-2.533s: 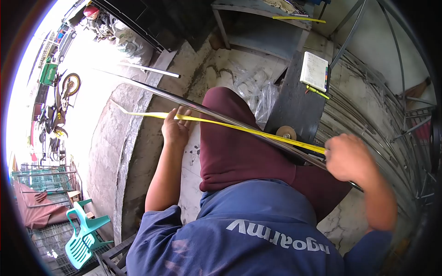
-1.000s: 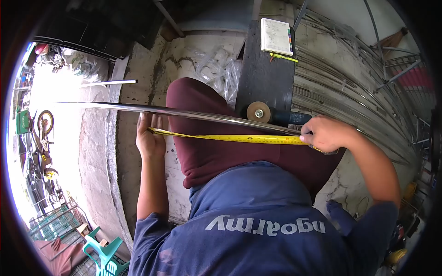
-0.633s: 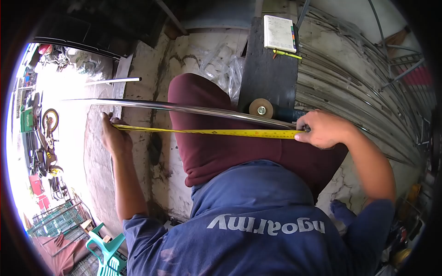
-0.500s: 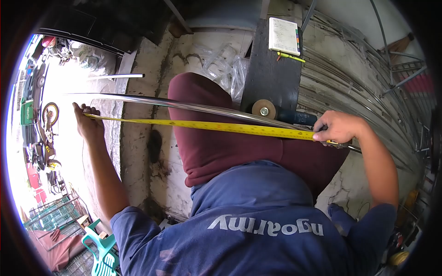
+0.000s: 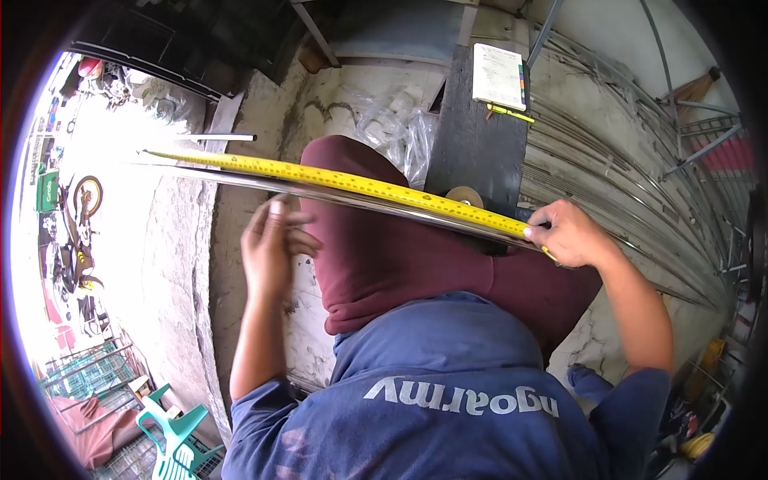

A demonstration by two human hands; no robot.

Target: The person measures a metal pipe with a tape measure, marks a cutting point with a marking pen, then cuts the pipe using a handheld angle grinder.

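A yellow tape measure (image 5: 364,186) is stretched along a shiny metal tube (image 5: 240,182), its free end pointing out to the far left. My right hand (image 5: 570,232) is closed on the tape near its right end; whatever case it has is mostly hidden by the fingers. Just below the tube, my left hand (image 5: 272,244) is raised with its fingers apart, somewhat blurred, holding nothing. Tube and tape both cross above my lap. Behind them a grinder's round disc (image 5: 466,194) shows in part, its body mostly covered.
An open notebook (image 5: 498,76) and a yellow-green pen (image 5: 510,113) lie on a dark board (image 5: 472,152). Long metal bars (image 5: 608,152) lie on the right. Clear plastic wrap (image 5: 400,120) sits ahead, and a green plastic chair (image 5: 178,428) stands lower left.
My left hand has let go of the tape's end and moved right, toward my knee. The tape's left part has risen from below the tube to above it. My right hand shifted slightly left.
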